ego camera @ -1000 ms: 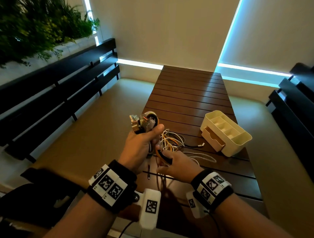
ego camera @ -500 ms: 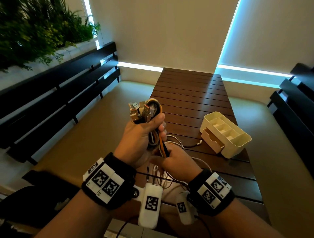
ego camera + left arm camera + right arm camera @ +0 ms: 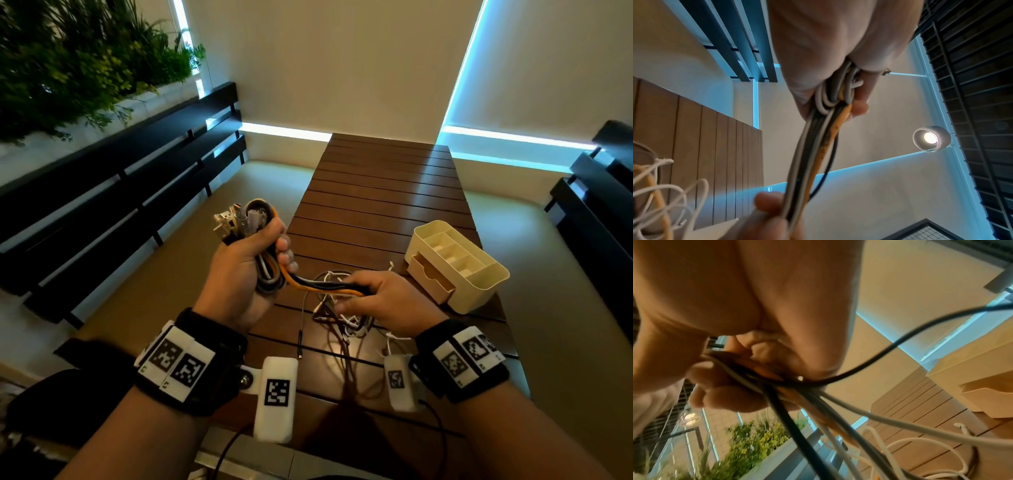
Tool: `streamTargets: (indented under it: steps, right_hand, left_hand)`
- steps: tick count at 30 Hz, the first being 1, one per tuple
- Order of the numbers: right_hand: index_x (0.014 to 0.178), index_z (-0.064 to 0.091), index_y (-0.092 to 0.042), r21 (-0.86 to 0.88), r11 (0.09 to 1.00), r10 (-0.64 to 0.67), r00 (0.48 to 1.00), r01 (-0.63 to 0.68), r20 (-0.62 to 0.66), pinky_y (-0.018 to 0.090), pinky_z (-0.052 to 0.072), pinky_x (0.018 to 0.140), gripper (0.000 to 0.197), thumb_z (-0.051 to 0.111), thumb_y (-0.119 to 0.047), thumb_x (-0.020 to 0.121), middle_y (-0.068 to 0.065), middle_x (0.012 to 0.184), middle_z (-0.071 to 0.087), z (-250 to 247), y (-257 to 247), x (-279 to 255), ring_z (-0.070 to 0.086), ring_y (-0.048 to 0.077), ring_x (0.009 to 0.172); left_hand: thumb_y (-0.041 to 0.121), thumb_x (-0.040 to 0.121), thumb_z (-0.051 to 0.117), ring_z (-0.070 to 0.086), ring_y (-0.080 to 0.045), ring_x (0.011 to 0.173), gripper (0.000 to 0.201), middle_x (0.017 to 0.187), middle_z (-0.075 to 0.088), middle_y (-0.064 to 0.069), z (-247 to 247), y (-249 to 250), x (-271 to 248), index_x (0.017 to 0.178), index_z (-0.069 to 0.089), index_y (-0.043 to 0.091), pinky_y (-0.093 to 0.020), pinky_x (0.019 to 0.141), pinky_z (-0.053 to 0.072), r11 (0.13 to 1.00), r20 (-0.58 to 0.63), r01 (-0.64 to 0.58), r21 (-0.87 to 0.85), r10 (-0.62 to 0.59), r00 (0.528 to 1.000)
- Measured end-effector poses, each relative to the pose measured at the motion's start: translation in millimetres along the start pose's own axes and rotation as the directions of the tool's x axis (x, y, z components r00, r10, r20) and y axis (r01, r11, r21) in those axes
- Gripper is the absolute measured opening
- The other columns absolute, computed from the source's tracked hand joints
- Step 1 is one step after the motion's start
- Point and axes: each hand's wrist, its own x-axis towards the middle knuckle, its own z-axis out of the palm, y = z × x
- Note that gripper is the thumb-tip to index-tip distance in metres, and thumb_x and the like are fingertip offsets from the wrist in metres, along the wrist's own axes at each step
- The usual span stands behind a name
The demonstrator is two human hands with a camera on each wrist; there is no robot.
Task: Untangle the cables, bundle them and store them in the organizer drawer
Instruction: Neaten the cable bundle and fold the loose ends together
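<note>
My left hand (image 3: 250, 270) grips a folded bundle of cables (image 3: 269, 270), orange, black, white and grey, with the plug ends (image 3: 236, 219) sticking up above the fist. The same strands (image 3: 322, 284) run right into my right hand (image 3: 370, 294), which pinches them above the table. The left wrist view shows the cable strands (image 3: 818, 146) stretched from the left fist down to the right hand's fingers (image 3: 766, 204). Loose cable tails (image 3: 342, 322) hang in a tangle under the right hand. The cream organizer (image 3: 479, 274) stands at the right, its drawer (image 3: 430, 282) partly open.
The slatted brown wooden table (image 3: 383, 192) runs away from me. Dark benches stand at the left (image 3: 120, 192) and right (image 3: 596, 212). A planter with green foliage (image 3: 78, 65) sits behind the left bench. A thin black cable (image 3: 300, 342) lies on the table near me.
My right hand has slid rightward along the cables, away from the left fist, drawing the strands out level. The left hand stays raised with the bundle.
</note>
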Motion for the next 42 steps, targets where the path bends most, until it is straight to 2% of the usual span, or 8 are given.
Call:
streamTargets:
  steps: [4,12,17,27,33,36,39,42]
  right_hand:
    - [0.098,0.072,-0.028,0.178,0.980,-0.088,0.996,0.089,-0.015,0.038,0.056,0.087,0.026,0.078,-0.027,0.073,0.009,0.098,0.072,-15,-5,-1,0.069,0.022,0.091]
    - [0.098,0.070,-0.010,0.201,0.961,-0.183,0.981,0.191,-0.059,0.020,0.053,0.073,0.024,0.072,-0.018,0.075,-0.002,0.085,0.072,-26,-25,-1,0.068,0.009,0.079]
    - [0.096,0.072,-0.020,0.118,0.974,-0.189,0.981,0.193,-0.044,0.023,0.054,0.078,0.023,0.074,-0.028,0.074,-0.007,0.085,0.072,-32,-30,0,0.068,0.008,0.082]
    - [0.093,0.055,-0.012,0.271,0.940,-0.209,0.978,0.206,-0.021,0.022,0.054,0.068,0.029,0.074,-0.008,0.071,-0.001,0.076,0.070,-28,-37,1,0.066,0.011,0.072]
    - [0.092,0.053,-0.010,0.190,0.964,-0.185,0.983,0.184,-0.013,0.019,0.052,0.065,0.029,0.074,-0.014,0.073,-0.004,0.072,0.066,-21,-40,0,0.063,0.007,0.068]
    - [0.093,0.054,-0.011,0.158,0.970,-0.181,0.983,0.182,-0.021,0.021,0.053,0.067,0.029,0.075,-0.017,0.074,-0.004,0.074,0.066,-19,-42,0,0.062,0.008,0.070]
    - [0.091,0.056,-0.019,0.149,0.972,-0.177,0.984,0.180,-0.038,0.028,0.053,0.070,0.026,0.076,-0.023,0.074,-0.004,0.076,0.066,-16,-42,0,0.063,0.011,0.073]
    - [0.087,0.059,-0.029,0.176,0.968,-0.169,0.984,0.177,-0.062,0.036,0.052,0.074,0.024,0.079,-0.028,0.073,-0.003,0.078,0.068,-11,-39,2,0.062,0.016,0.075]
  left_hand:
    - [0.019,0.088,0.058,0.045,-0.008,0.052,0.009,0.067,0.050,0.000,-7,-3,-1,0.085,0.055,0.011,-0.021,0.052,0.044,0.997,-0.045,0.073,0.012,-0.072,0.996]
    - [0.011,0.080,0.062,0.046,-0.010,0.047,0.013,0.089,0.065,-0.017,5,-19,-15,0.089,0.056,0.003,-0.022,0.049,0.046,0.971,0.007,0.220,0.088,-0.222,0.975]
    - [0.004,0.083,0.060,0.049,-0.009,0.045,0.013,0.089,0.069,-0.020,9,-28,-20,0.095,0.059,0.000,-0.022,0.050,0.049,0.952,0.080,0.263,0.157,-0.277,0.957]
    - [-0.006,0.085,0.059,0.053,-0.012,0.048,0.022,0.088,0.069,-0.022,12,-28,-23,0.104,0.066,0.001,-0.023,0.054,0.050,0.918,0.196,0.296,0.263,-0.352,0.915]
    - [-0.004,0.090,0.058,0.067,-0.020,0.074,0.024,0.092,0.071,-0.016,14,-27,-26,0.111,0.066,0.005,-0.028,0.066,0.057,0.890,0.210,0.292,0.350,-0.378,0.902]
    - [0.000,0.086,0.063,0.071,-0.021,0.083,0.021,0.088,0.070,-0.013,15,-29,-25,0.105,0.068,0.008,-0.031,0.067,0.059,0.894,0.198,0.283,0.348,-0.365,0.910]
    - [0.004,0.077,0.068,0.069,-0.021,0.072,0.017,0.079,0.067,-0.013,16,-29,-25,0.093,0.070,0.009,-0.032,0.060,0.057,0.903,0.183,0.292,0.316,-0.360,0.915]
    - [-0.004,0.084,0.064,0.068,-0.025,0.073,0.018,0.075,0.064,-0.011,14,-29,-25,0.094,0.069,0.009,-0.045,0.066,0.061,0.900,0.206,0.326,0.289,-0.391,0.897]
